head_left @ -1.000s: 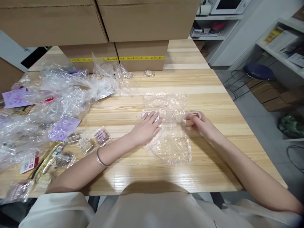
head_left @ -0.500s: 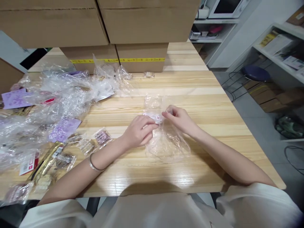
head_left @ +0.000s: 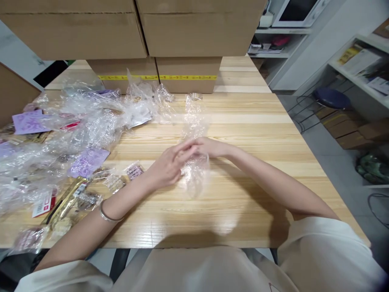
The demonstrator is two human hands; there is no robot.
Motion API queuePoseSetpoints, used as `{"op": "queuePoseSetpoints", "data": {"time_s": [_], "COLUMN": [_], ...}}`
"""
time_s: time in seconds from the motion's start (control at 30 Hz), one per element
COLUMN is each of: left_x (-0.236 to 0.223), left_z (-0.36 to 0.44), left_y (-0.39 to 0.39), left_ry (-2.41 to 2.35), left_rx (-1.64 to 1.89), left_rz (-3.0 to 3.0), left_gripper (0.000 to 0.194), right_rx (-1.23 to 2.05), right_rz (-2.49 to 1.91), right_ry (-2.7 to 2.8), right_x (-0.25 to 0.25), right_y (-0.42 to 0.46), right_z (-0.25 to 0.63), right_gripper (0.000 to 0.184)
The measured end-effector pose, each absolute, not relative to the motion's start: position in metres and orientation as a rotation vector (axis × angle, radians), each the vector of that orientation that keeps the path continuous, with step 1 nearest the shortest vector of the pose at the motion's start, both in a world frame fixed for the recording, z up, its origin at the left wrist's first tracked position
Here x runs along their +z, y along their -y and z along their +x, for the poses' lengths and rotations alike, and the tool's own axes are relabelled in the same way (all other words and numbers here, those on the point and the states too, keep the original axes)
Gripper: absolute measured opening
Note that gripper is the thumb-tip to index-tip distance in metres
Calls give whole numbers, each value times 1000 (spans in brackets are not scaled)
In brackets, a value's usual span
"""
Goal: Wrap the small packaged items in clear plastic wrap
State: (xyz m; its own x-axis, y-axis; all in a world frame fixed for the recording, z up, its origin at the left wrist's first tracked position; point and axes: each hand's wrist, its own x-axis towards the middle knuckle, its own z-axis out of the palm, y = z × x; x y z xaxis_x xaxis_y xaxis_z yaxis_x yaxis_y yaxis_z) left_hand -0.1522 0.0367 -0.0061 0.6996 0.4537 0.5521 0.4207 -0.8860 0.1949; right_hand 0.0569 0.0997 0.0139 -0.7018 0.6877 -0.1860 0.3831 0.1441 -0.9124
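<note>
Your left hand, held narrow, meets your right hand over the clear plastic wrap on the desk; whether either grips it, I cannot tell.

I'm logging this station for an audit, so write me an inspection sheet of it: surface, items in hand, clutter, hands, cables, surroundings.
Surface: wooden table, light-coloured, glare near the front edge.
Items in hand: clear plastic film, crumpled, running beyond the hands both front and back.
Clutter: heap of clear packaging on the left, with purple cards and small packets.
Hands: left hand and right hand meet at the film; their exact grip is hidden.
Cables: dark cable-like loop at the right edge, off the table.
Surroundings: cardboard boxes stacked at the back; blue stool to the right.
</note>
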Motion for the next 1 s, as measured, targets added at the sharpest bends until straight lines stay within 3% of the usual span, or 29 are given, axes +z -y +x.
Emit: {"op": "queuePoseSetpoints", "data": {"time_s": [0.1, 0.27, 0.4, 0.5, 0.6, 0.73, 0.8, 0.9, 1.0], "left_x": [-13, -15, -12, -11, -15, -23, -27, -28, -23], "left_z": [-160, -173, -178, -178, -176, -166, -157, -142, -128], "left_y": [-41, -42, -42, -43, -40, -33, -31, -34, -44], "left_ry": [-865, -748, -653, -687, -704, -827, -969, -1132, -1253], "left_rx": [791, 455, 234, 195, 227, 325, 429, 600, 712], "left_rz": [2652, 2745, 2689, 2633, 2631, 2585, 2520, 2384, 2149], "left_gripper": [83, 40, 47, 56, 77, 92, 83, 45, 25], "right_rx": [1427, 964, 548, 363, 245, 368, 548, 776, 779], "right_rz": [-946, -800, -735, -763, -821, -929, -1016, -1160, -1259], "right_ry": [2309, 2467, 2626, 2633, 2584, 2389, 2216, 1928, 1740], "right_x": [9, -3, -16, -27, -36, -39, -39, -38, -36], "right_y": [-88, -55, -36, -33, -34, -33, -31, -29, -32], "right_z": [70, 106, 127, 125, 114, 104, 103, 100, 95], "right_gripper": [33, 55, 67, 55, 33, 18, 20, 25, 32]}}
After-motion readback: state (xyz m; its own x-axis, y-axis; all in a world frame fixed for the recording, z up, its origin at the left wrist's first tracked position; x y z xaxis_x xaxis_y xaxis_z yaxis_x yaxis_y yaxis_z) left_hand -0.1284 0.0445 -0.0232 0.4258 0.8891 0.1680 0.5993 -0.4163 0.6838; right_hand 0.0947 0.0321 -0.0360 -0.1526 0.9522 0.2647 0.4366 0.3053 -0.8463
